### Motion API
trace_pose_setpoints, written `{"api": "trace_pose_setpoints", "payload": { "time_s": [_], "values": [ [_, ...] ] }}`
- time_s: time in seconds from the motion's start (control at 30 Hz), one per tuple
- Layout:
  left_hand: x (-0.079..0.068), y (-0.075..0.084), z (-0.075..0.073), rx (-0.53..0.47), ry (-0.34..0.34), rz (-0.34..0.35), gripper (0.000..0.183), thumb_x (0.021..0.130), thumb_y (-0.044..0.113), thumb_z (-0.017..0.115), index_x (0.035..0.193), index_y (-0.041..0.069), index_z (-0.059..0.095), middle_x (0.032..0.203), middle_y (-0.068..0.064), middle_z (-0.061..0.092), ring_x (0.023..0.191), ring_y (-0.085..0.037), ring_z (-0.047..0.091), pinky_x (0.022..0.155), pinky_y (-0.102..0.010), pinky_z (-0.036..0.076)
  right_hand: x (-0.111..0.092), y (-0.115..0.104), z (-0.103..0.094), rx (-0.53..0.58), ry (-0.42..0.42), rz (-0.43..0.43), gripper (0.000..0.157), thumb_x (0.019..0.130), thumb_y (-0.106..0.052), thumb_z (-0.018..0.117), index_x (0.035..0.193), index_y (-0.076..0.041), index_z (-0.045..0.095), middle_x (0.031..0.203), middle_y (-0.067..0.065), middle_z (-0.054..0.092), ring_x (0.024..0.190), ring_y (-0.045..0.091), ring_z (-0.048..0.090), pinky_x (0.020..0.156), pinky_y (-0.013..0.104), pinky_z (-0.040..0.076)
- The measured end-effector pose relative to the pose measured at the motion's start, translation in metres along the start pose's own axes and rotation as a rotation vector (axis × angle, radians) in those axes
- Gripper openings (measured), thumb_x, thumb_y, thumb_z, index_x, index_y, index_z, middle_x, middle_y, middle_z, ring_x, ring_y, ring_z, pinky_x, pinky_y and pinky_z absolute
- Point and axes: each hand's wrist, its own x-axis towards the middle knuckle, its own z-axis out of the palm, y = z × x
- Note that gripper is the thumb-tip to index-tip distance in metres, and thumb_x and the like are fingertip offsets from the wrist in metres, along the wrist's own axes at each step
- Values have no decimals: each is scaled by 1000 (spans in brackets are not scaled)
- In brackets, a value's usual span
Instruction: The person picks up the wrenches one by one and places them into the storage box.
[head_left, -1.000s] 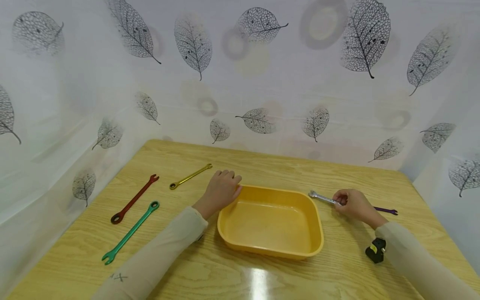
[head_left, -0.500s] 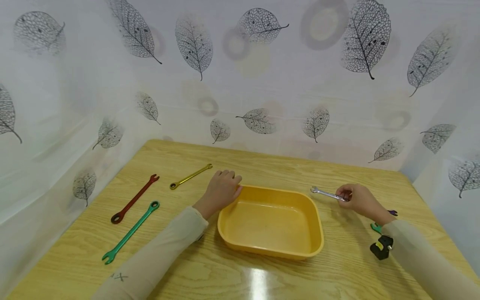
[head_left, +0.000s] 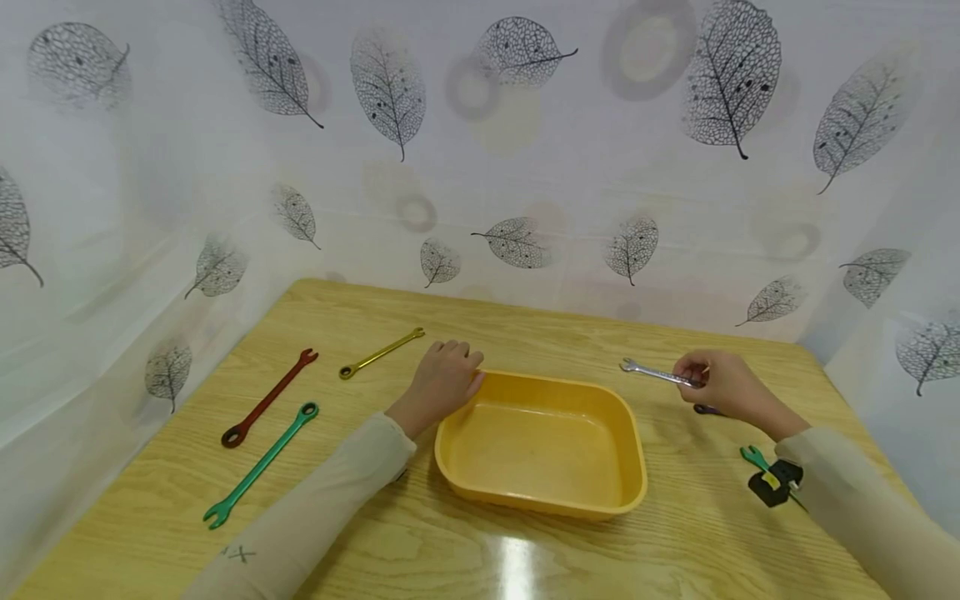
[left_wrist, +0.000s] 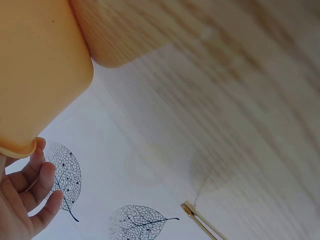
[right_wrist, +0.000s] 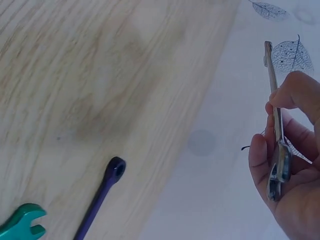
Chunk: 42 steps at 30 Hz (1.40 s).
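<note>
A shallow, rounded-rectangular yellow plastic tray (head_left: 540, 504) stands on a light wood-grain table (head_left: 427, 550), and every place here is told from it, as the head camera sees it. At the tray's far left corner, the left hand (head_left: 441, 377) grips the rim, its fingers curled over the edge. Past the tray's far right corner, the right hand (head_left: 720, 383) pinches a slim, shiny silver metal wrench (head_left: 654, 372) between thumb and fingers, raised above the table and apart from the tray, open end pointing towards it. To the tray's right, below that hand, lies a dark purple metal wrench (right_wrist: 97, 205); nearer the viewer is a bright green open-ended wrench (head_left: 753, 456), partly hidden by the black device (head_left: 775, 483) at the right wrist. Left of the tray lie a gold metal wrench (head_left: 382, 353), a dark red one (head_left: 270, 398) and a long green one (head_left: 262, 464). Beyond the tray hangs a white leaf-printed sheet (head_left: 570, 183).
</note>
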Motion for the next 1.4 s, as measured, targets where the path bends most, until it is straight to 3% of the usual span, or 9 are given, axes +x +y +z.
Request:
{"api": "trace_pose_setpoints", "payload": {
  "time_s": [0.37,0.67,0.9,1.4],
  "values": [
    [0,0,0,-10,-19,-10,17,86,29,64,86,12,64,78,-4,64,74,-20,61,72,-35,50,6,-24,-9,17,-7,-31,9,75,1,67,84,-2,65,71,-1,57,61,1,44,58,21,45],
    [-1,-2,2,-17,52,20,17,85,28,65,82,12,61,74,-4,62,70,-19,60,68,-35,49,9,-45,-12,46,-11,-45,10,75,4,67,83,-2,64,71,1,58,61,1,46,58,21,46],
    [0,-1,1,-9,-2,1,16,86,28,64,84,12,62,75,-4,63,72,-20,61,70,-35,49,11,-58,-14,62,-16,-59,12,74,3,68,84,-3,65,72,1,59,62,2,47,57,21,46],
    [0,0,-2,-17,-8,-5,16,86,27,64,84,12,63,75,-4,62,71,-19,60,70,-35,50,21,-79,-13,83,-12,-118,13,74,6,67,83,-3,65,72,1,59,63,3,48,57,21,46]
  ]
}}
